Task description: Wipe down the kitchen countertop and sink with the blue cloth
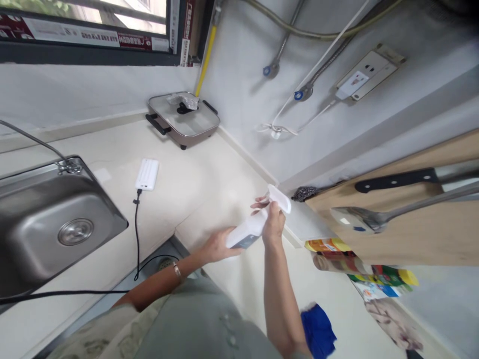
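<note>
One white spray bottle [250,225] tilts over the table [187,187], held two-handed: left hand [216,245], grip curled around its base; right hand [274,227], grip closed by the nozzle end.

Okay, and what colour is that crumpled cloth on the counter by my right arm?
Deep blue; the cloth shows in the head view.

White spray bottle [249,229], held tilted
</note>
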A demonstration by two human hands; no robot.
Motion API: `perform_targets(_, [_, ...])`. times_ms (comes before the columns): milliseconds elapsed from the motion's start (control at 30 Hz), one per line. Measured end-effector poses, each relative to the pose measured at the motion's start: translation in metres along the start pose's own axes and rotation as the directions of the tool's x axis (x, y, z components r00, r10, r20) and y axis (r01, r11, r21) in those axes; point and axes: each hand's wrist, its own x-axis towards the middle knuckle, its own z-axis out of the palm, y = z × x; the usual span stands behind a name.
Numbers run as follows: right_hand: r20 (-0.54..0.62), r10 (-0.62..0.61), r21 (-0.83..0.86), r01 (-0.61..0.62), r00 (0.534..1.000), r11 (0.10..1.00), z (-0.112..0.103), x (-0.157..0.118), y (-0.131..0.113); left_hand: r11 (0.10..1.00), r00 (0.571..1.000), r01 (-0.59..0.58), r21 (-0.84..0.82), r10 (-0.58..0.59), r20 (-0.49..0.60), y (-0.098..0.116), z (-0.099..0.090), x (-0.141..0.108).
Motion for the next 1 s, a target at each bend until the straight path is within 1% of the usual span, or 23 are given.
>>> perform_targets(133, [-0.085,0.022,-0.052,-0.026,0.996,0.998,0.005,0.025,-0.002,1.000,1.000,0.002,0.022,-0.002,0.010,0.010,-0.016,0.023])
perform_targets(200, [-0.123,0.034,-0.062,-0.042,0.992,0.997,0.008,0.035,0.000,1.000,1.000,-0.010,0.023,0.009,0.009,0.011,-0.022,0.031])
perform_targets(267, [-0.135,0.055,-0.042,-0.061,0.989,0.997,0.013,0.042,0.004,1.000,1.000,-0.010,0.009,0.010,0.012,0.011,-0.026,0.035])
perform_targets(433, [-0.048,0.070,0.060,-0.067,0.996,0.996,0.022,0.054,0.012,0.996,1.000,0.000,-0.086,0.003,0.023,0.007,-0.031,0.040])
perform_targets(533, [-0.017,0.097,0.054,-0.096,0.995,0.994,0.025,0.058,0.013,0.993,1.000,0.002,-0.119,0.000,0.019,0.004,-0.032,0.043])
perform_targets(633, [-0.036,0.125,-0.034,-0.126,0.992,0.991,0.028,0.059,0.010,0.987,0.999,0.026,-0.157,-0.022,0.028,0.001,-0.033,0.046])
perform_targets(700, [-0.058,0.120,-0.071,-0.124,0.991,0.990,0.031,0.058,0.010,0.987,0.999,0.033,-0.159,-0.029,0.028,-0.002,-0.034,0.047])
perform_targets(800, [-0.053,0.097,-0.036,-0.099,0.994,0.994,0.033,0.054,0.013,0.991,0.999,0.030,-0.128,-0.027,0.021,-0.006,-0.033,0.044])
perform_targets(900, [-0.016,0.093,0.014,-0.093,0.996,0.996,0.031,0.043,0.018,0.991,0.998,0.054,-0.124,-0.050,0.031,-0.012,-0.024,0.034])
perform_targets(1000, [0.057,0.114,0.023,-0.115,0.992,0.993,0.022,0.024,0.019,0.982,0.996,0.084,-0.172,-0.076,0.056,-0.018,-0.007,0.017])
